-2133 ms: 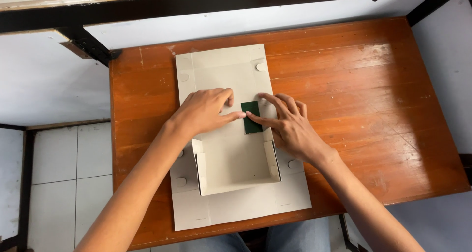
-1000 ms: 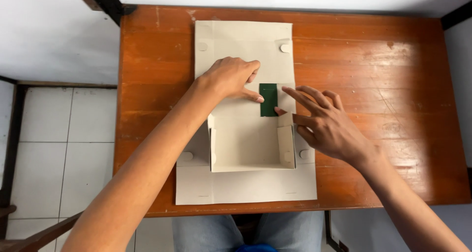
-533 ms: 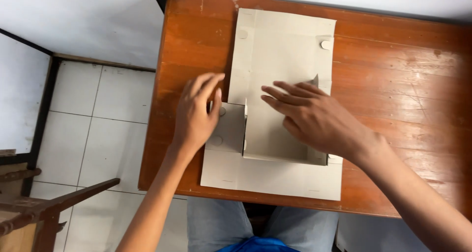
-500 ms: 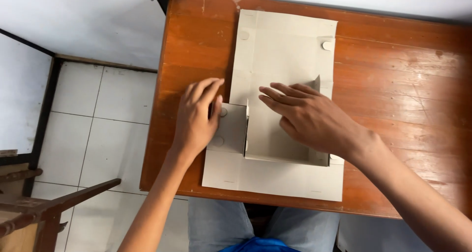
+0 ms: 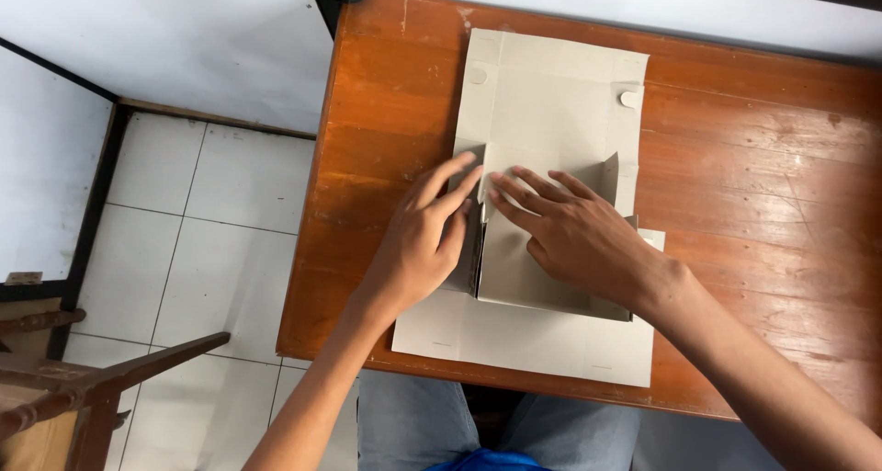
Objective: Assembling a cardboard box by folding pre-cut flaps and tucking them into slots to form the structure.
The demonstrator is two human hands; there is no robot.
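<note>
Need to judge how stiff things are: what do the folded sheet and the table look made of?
Folded sheet: looks like thin grey paperboard, matte, with sharp creases and die-cut tabs. Table: apparently wood, reddish-brown varnish, visible grain and worn pale scuffs.

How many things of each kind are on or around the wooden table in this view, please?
Grey cardboard box blank: 1
Wooden table: 1
Hands, left hand and right hand, both on the cardboard: 2
Wooden chair frame on the tiled floor: 1
Total: 5
</note>
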